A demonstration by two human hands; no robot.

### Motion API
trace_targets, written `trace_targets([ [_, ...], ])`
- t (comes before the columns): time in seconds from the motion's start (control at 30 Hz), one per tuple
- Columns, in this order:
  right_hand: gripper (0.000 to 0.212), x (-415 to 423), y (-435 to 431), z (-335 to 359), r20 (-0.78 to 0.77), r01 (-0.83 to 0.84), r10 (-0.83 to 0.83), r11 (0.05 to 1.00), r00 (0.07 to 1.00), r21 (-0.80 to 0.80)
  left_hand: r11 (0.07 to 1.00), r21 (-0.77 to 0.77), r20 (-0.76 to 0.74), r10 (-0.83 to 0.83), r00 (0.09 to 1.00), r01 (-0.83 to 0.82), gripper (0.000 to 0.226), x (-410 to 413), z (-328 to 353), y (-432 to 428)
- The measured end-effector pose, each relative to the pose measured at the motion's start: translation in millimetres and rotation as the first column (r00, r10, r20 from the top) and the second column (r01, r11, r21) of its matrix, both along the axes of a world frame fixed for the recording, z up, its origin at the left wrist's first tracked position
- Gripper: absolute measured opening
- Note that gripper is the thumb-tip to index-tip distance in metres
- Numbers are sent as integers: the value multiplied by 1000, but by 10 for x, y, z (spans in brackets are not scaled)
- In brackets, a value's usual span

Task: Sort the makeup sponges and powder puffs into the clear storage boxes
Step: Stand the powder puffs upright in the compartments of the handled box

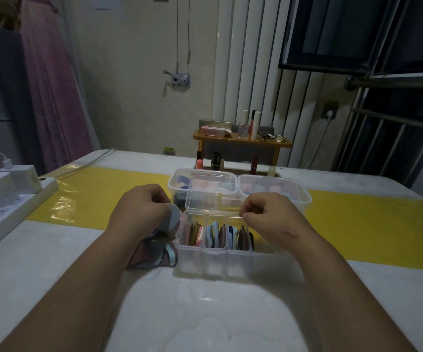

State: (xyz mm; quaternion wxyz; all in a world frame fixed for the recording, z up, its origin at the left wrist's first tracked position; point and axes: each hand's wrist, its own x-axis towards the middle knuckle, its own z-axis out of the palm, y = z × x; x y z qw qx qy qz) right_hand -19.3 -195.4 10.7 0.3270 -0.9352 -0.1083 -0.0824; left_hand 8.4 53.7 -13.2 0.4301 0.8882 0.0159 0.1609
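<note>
A clear divided storage box (220, 260) stands on the table before me, its three compartments filled with upright powder puffs (220, 236) in pink, blue, brown and olive. My left hand (142, 209) pinches a grey round puff (172, 221) just left of the box. Below that hand lies a small pile of loose puffs (154, 252). My right hand (266, 214) hovers at the box's far right rim with fingers curled; nothing shows in them. Behind, two larger clear boxes (304, 196) hold pale pink and blue makeup sponges (205, 185).
A white power strip (7, 214) with chargers lies at the left on the white table with its yellow strip (373, 224). A small wooden shelf (241, 142) with cosmetics stands behind the boxes, lipsticks beneath it.
</note>
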Motion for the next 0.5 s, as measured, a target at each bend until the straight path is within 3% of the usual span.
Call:
trace_targets([
  [0.17,21,-11,14,5,8,-2,2,1000,1000,6,998,-51,81,38,996,-34,3,-31,29,-23],
  [0.5,22,-8,28,-1,29,-15,13,997,999,73,980,-196,221,22,975,22,13,-108,56,-170],
])
